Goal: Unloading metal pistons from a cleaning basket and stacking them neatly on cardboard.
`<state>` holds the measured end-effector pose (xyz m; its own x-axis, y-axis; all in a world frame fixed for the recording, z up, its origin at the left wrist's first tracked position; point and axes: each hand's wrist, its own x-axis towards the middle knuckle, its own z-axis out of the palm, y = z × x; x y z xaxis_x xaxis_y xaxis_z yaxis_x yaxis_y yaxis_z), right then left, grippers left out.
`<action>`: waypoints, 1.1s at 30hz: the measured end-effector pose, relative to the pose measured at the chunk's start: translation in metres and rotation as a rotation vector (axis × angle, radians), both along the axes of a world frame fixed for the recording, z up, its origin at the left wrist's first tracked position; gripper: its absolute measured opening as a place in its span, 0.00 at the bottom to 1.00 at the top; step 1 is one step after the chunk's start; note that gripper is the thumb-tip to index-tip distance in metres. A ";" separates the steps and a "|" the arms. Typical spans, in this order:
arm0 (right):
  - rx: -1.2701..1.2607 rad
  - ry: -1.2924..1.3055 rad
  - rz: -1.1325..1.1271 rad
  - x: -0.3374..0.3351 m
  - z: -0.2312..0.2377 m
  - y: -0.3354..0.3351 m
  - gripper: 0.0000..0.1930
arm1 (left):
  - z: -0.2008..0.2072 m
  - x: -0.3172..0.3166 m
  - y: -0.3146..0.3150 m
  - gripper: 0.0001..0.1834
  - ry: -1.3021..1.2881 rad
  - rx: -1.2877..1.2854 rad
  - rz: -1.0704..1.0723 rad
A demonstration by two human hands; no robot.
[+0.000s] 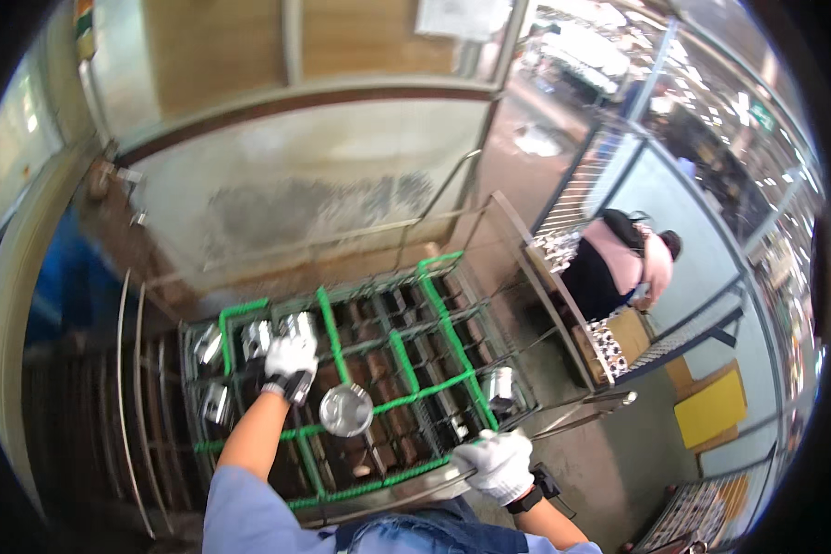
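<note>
My left hand [292, 357], in a white glove, reaches to the far left of a wire rack [406, 403]. Its fingers close on a shiny metal cylinder-shaped part [297, 324]. Beside that part stands another shiny metal part [256, 340], with more of them near the rack's left edge. A round, shiny metal piece [346, 410] sits in the rack's middle, nearer to me. At the near right corner, my gloved right hand [499, 466] is curled over the metal rail [453, 473]. A further metal part [499, 388] stands in the rack just beyond it.
Green-wrapped bars [331, 323] divide the rack into compartments. Behind it stands a stained pale panel [314, 166]. To the right, another person [609, 258] bends over a cart holding small parts [609, 351]. A yellow sheet [710, 409] lies farther right.
</note>
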<state>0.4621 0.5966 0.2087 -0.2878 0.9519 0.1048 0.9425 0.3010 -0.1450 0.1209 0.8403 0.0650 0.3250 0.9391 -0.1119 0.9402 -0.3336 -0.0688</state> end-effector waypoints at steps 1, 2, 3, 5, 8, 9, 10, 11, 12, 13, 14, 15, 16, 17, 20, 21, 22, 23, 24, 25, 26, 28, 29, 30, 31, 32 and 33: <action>-0.002 0.036 0.017 0.002 -0.003 -0.001 0.03 | -0.011 -0.002 -0.002 0.17 -0.043 0.156 -0.019; 0.051 0.059 0.002 0.005 -0.011 -0.004 0.02 | -0.011 0.002 -0.001 0.16 -0.060 0.210 -0.036; 0.116 0.084 -0.012 0.005 -0.018 -0.003 0.02 | -0.016 -0.002 0.004 0.17 -0.108 0.164 -0.020; 0.138 0.129 -0.025 -0.001 -0.013 0.004 0.03 | 0.018 0.004 -0.001 0.23 -0.110 0.034 0.044; 0.088 0.149 -0.014 -0.003 -0.015 0.006 0.03 | 0.004 -0.017 -0.005 0.26 -0.283 0.127 0.071; 0.095 0.142 0.006 -0.001 -0.016 0.005 0.04 | 0.002 -0.016 -0.003 0.26 -0.276 0.033 0.122; 0.104 0.133 0.020 0.000 -0.018 0.004 0.04 | 0.008 -0.011 -0.002 0.26 -0.310 -0.050 0.202; 0.097 0.132 0.018 0.001 -0.018 0.003 0.04 | 0.013 -0.007 -0.001 0.27 -0.344 -0.131 0.280; 0.097 0.132 0.023 0.000 -0.017 0.003 0.04 | 0.006 -0.012 0.004 0.29 -0.244 -0.083 0.290; 0.097 0.130 0.028 -0.001 -0.017 0.003 0.05 | -0.001 -0.015 0.007 0.31 -0.145 -0.035 0.298; 0.094 0.133 0.033 -0.002 -0.016 0.003 0.05 | -0.009 -0.018 0.005 0.34 -0.059 0.038 0.294; 0.091 0.128 0.031 -0.002 -0.016 0.002 0.05 | -0.010 -0.016 0.001 0.35 0.012 0.217 0.275; 0.089 0.124 0.029 -0.002 -0.015 0.002 0.05 | -0.010 -0.013 0.006 0.36 0.005 0.144 0.319; 0.084 0.124 0.028 -0.002 -0.012 0.002 0.05 | -0.010 -0.007 0.013 0.36 -0.003 0.072 0.362; 0.054 0.119 0.010 -0.004 -0.009 0.004 0.05 | -0.017 0.002 0.014 0.32 -0.027 0.096 0.279; 0.075 0.120 0.015 -0.003 -0.012 0.003 0.05 | 0.000 0.008 0.009 0.30 -0.110 0.062 0.231; 0.097 0.120 0.020 -0.002 -0.014 0.003 0.05 | -0.006 0.010 0.010 0.30 -0.110 0.061 0.222; 0.097 0.120 0.010 -0.002 -0.014 0.004 0.05 | -0.018 0.012 0.013 0.29 -0.260 0.085 0.274; 0.098 0.116 0.022 -0.002 -0.012 0.006 0.05 | -0.022 0.014 0.013 0.27 -0.412 0.107 0.329; 0.099 0.111 0.034 -0.003 -0.010 0.006 0.05 | -0.026 0.014 0.015 0.27 -0.412 0.105 0.322; 0.133 0.130 0.032 -0.002 -0.012 0.004 0.05 | -0.028 0.014 0.018 0.27 -0.314 0.088 0.307; 0.123 0.137 0.020 0.001 -0.014 0.003 0.05 | 0.005 0.043 0.023 0.26 -0.171 -0.031 0.425; 0.112 0.150 0.022 0.003 -0.013 0.003 0.05 | -0.004 0.048 0.023 0.25 -0.111 0.064 0.367; 0.118 0.157 0.021 -0.004 -0.005 0.006 0.05 | -0.005 0.039 0.027 0.25 -0.096 0.050 0.347; 0.124 0.157 0.011 -0.004 -0.005 0.005 0.05 | -0.006 0.034 0.030 0.25 -0.084 0.032 0.319; 0.138 0.136 0.016 -0.003 -0.009 0.004 0.05 | -0.006 0.029 0.033 0.25 -0.099 -0.003 0.321; 0.151 0.115 0.021 -0.002 -0.013 0.003 0.05 | -0.006 0.022 0.036 0.27 -0.107 -0.040 0.270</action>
<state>0.4601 0.5997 0.1958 -0.2853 0.9167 0.2798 0.9155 0.3470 -0.2034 0.1434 0.8761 0.0594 0.0758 0.9887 -0.1296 0.9966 -0.0707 0.0434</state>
